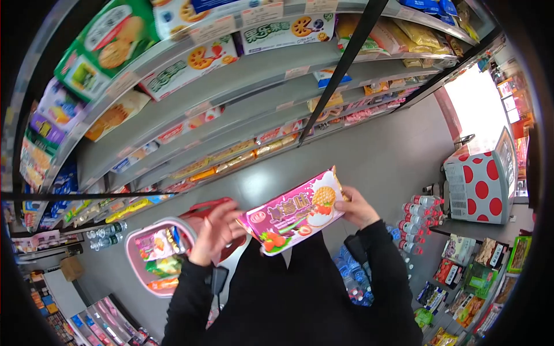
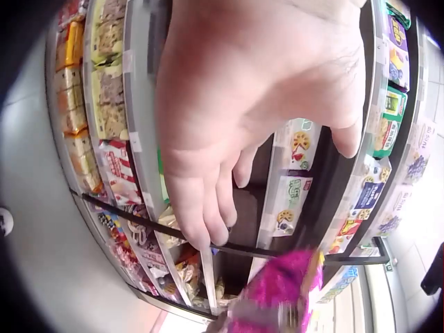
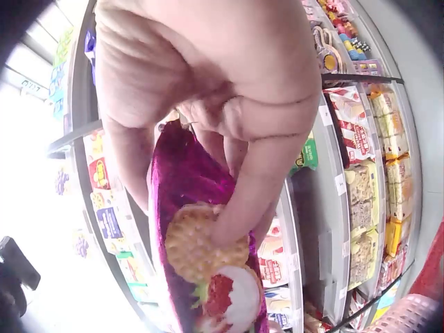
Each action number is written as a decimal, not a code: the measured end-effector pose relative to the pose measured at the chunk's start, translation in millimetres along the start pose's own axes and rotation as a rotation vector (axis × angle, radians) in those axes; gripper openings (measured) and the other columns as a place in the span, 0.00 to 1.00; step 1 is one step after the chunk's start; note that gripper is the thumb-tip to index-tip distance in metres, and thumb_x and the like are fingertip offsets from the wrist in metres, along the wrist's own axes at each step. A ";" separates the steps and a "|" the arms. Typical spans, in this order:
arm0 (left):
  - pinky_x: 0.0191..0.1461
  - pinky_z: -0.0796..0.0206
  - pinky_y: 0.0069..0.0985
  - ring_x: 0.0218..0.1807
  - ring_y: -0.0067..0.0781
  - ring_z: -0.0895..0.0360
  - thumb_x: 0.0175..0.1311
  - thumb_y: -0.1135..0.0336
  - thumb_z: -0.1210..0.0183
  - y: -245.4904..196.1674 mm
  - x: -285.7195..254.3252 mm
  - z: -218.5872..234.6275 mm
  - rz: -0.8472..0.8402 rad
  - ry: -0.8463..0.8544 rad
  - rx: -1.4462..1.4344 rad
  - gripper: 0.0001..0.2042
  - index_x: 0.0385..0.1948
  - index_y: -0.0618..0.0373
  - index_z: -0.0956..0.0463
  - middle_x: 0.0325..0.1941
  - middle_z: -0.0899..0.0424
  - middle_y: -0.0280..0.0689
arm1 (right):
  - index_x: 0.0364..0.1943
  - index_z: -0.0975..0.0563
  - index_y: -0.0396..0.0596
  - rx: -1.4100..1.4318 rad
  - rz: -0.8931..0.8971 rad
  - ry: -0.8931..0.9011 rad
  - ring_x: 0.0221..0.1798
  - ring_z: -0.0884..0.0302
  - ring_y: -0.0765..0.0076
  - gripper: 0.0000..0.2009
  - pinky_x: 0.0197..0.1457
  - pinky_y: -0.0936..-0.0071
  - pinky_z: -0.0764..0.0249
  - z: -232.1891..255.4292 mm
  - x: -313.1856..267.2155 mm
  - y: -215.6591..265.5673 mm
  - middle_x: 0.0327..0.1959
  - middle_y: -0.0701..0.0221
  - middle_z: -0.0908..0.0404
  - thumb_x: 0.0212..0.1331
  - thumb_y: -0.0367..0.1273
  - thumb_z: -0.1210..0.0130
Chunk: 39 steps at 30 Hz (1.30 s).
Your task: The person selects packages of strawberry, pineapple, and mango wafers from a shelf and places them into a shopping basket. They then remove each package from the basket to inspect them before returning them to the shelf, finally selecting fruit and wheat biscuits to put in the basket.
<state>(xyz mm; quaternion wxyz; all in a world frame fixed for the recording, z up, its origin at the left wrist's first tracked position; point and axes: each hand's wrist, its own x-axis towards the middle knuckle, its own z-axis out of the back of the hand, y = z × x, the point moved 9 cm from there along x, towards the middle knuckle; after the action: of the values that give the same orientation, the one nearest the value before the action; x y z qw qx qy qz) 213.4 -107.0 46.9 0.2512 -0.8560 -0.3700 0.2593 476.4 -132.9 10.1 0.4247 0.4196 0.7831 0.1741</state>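
A magenta biscuit packet (image 1: 284, 228) with strawberry and cookie pictures is held in front of the person's body, its printed face up. The right hand (image 1: 359, 209) grips its right end; in the right wrist view thumb and fingers pinch the crimped end of the packet (image 3: 198, 187). At the packet's other end the left hand (image 1: 218, 230) has its fingers spread and relaxed. Seen from the left wrist, this hand (image 2: 257, 97) holds nothing, and the blurred packet (image 2: 277, 288) lies beyond its fingertips.
A pink basket (image 1: 130, 254) with several snack packs stands on the floor at the left. Ahead run shelves (image 1: 254, 72) with boxed biscuits. Bottled water (image 1: 412, 225) stands at the right, near a white box with red dots (image 1: 473, 181).
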 end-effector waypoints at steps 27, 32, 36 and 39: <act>0.57 0.43 0.29 0.52 0.31 0.33 0.50 0.64 0.42 160.5 117.8 141.3 0.021 -0.514 0.216 0.27 0.51 0.64 0.41 0.50 0.31 0.39 | 0.48 0.37 0.36 -0.024 -0.059 -0.094 0.47 0.33 0.77 0.21 0.51 0.78 0.37 136.8 133.8 -82.7 0.45 0.68 0.30 0.50 0.26 0.47; 0.56 0.43 0.29 0.52 0.31 0.32 0.51 0.61 0.43 159.1 122.1 142.3 -0.014 -0.493 0.155 0.27 0.51 0.64 0.41 0.50 0.31 0.39 | 0.49 0.38 0.36 -0.019 -0.071 -0.096 0.47 0.33 0.77 0.21 0.51 0.78 0.37 137.3 138.4 -83.5 0.45 0.68 0.30 0.50 0.25 0.47; 0.56 0.42 0.29 0.52 0.31 0.32 0.52 0.59 0.43 160.5 118.3 147.0 -0.021 -0.506 0.189 0.27 0.51 0.63 0.41 0.50 0.30 0.39 | 0.49 0.38 0.36 -0.044 -0.060 -0.092 0.47 0.33 0.77 0.21 0.52 0.78 0.37 134.3 138.8 -78.8 0.45 0.68 0.30 0.50 0.25 0.48; 0.56 0.42 0.29 0.51 0.30 0.32 0.52 0.59 0.43 159.7 118.3 145.8 -0.023 -0.514 0.181 0.26 0.51 0.63 0.40 0.49 0.30 0.39 | 0.49 0.38 0.36 -0.055 -0.062 -0.093 0.47 0.33 0.77 0.21 0.52 0.78 0.37 133.0 138.3 -77.6 0.45 0.68 0.30 0.50 0.25 0.47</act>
<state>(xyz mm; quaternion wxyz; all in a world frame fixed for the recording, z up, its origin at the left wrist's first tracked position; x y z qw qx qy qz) 271.9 -77.8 -190.7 0.2273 -0.7319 -0.4065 0.4974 505.1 -78.3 -187.5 0.4769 0.3910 0.7702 0.1627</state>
